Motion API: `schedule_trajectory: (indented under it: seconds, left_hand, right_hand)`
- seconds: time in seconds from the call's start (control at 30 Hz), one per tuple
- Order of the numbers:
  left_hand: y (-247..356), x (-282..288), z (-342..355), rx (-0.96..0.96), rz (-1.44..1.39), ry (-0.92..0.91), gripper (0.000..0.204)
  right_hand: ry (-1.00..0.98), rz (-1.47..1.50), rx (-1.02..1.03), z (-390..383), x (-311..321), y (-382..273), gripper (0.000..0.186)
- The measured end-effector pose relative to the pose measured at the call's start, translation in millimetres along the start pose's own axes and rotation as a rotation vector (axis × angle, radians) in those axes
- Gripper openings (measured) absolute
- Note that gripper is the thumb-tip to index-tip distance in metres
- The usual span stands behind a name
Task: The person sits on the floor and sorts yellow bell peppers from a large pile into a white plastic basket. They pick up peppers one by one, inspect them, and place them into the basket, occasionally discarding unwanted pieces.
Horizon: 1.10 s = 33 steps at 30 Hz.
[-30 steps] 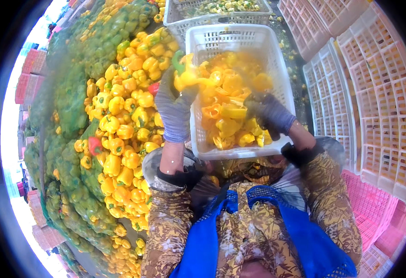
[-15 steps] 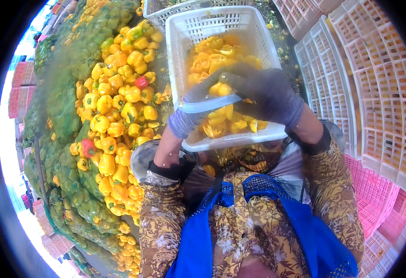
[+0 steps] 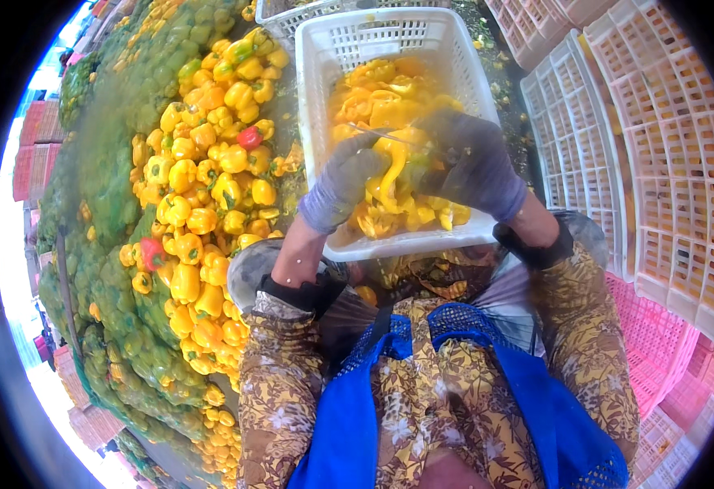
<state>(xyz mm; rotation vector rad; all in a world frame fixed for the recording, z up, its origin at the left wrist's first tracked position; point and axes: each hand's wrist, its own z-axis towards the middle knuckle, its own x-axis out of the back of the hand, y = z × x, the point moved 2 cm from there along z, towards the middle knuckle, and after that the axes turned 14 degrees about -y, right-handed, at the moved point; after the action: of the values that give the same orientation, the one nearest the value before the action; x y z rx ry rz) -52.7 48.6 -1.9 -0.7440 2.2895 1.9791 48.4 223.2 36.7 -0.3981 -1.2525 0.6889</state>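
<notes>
My gloved left hand [image 3: 345, 179] is closed on the near left side of a cut yellow bell pepper [image 3: 394, 167], over a white crate [image 3: 312, 98]. Its pale inside and a greenish patch show between my hands. My gloved right hand [image 3: 479, 167] is closed at the pepper's right side. A thin knife blade [image 3: 385, 134] juts leftward from it, above the pepper; the handle is hidden in the fingers. Cut yellow pepper pieces [image 3: 373, 90] fill the crate's lower part beneath my hands.
Whole yellow peppers [image 3: 202, 220] lie heaped at my left, with a red pepper [image 3: 249, 137] among them. Green net sacks of peppers [image 3: 121, 318] stand beyond. White slatted crates [image 3: 577, 147] and a pink crate [image 3: 646, 334] line my right. Another white crate [image 3: 292, 20] touches the far side.
The knife blade has swung from across my left wrist up and away, turning edge-on. The pepper between my hands now shows opened, and my left hand has moved slightly right and up.
</notes>
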Motion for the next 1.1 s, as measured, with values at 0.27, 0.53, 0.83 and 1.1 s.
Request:
schedule_trajectory:
  seconds: [0.27, 0.53, 0.83, 1.1]
  left_hand:
    - [-19.9, -7.0, 0.0, -0.125, 0.211, 0.077, 0.042]
    - [-3.1, 2.4, -6.4, -0.098, 0.64, 0.321, 0.068]
    - [22.9, -14.1, -15.5, -0.235, 1.173, 0.317, 0.035]
    - [31.1, -21.7, -21.0, -0.147, 1.722, 0.265, 0.031]
  right_hand:
    - [0.319, -0.014, -0.13, 14.2, 16.0, 7.1, 0.034]
    - [-0.194, 0.27, -0.385, 15.3, 5.6, 17.2, 0.049]
    - [-0.314, -0.014, -0.114, 24.1, -25.4, 0.3, 0.044]
    - [-0.426, 0.193, -0.373, 27.2, -34.8, 13.7, 0.044]
